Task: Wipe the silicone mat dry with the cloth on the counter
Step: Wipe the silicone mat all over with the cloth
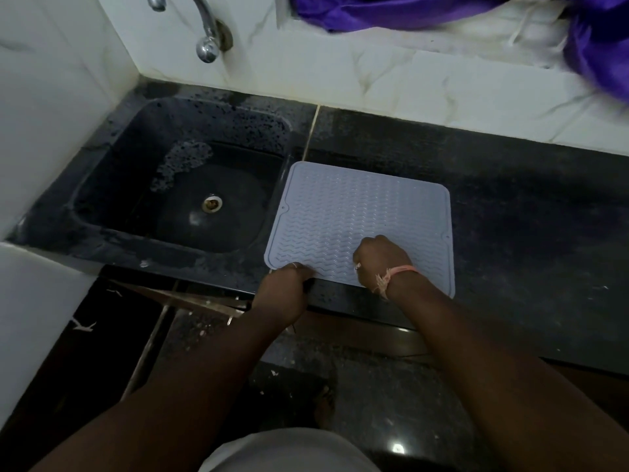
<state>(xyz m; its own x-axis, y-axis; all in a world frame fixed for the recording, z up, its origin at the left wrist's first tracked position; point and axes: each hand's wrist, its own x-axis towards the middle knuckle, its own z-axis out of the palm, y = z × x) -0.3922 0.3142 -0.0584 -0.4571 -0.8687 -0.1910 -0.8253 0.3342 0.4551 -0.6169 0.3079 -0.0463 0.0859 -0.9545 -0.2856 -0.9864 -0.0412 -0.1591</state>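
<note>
Two hands meet the silicone mat (360, 216), which lies flat on the counter (510, 199) just right of the sink (102, 185). Left hand (284, 296) pinches the mat's near-left corner; right hand (383, 260) rests curled on its near edge (whether it holds anything cannot be told). Likely risk: the mat's overhanging front edge sliding off if tugged. No readable writing.

I found no writing, label, brand, number or sign that I could read anywhere in view.
</note>
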